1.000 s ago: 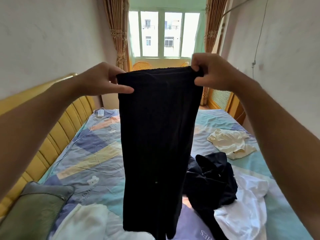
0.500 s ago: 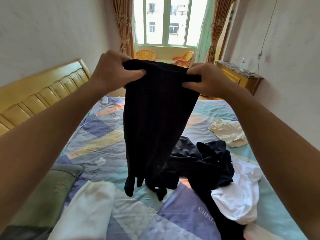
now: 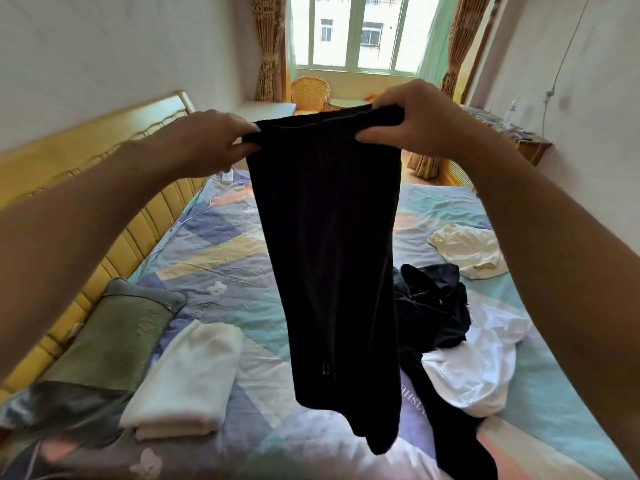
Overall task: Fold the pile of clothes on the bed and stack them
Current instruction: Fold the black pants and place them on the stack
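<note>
Above the middle of the bed (image 3: 221,258), with its pastel patchwork sheet, we hold a long black ribbed garment (image 3: 332,244) up by its top edge, both arms stretched out. Our left hand (image 3: 207,143) has its grip pinched on the left corner of that edge, thumb underneath and fingers curled over the cloth. Our right hand (image 3: 412,116) has its grip bunched round the right corner, the thumb pointing inward below the hem. Between the two grips the top edge runs taut and slightly tilted, higher on the right. From there the garment hangs straight down, and its lower end dangles in two uneven tips near the front edge of the bed; we cannot tell whether they touch the sheet.

Toward the headboard side, near the front edge, a folded white cloth (image 3: 187,379) lies flat beside a green pillow (image 3: 117,337), which leans against the yellow padded headboard (image 3: 114,244). On the far side of the hanging garment a crumpled black garment (image 3: 433,306) lies in a heap, touching a rumpled white shirt (image 3: 474,362) just in front of it. Farther back, near the bed's right edge, a cream crumpled top (image 3: 467,247) lies apart from them. At the back left corner of the bed a small white device (image 3: 227,176) rests on the sheet.
</note>
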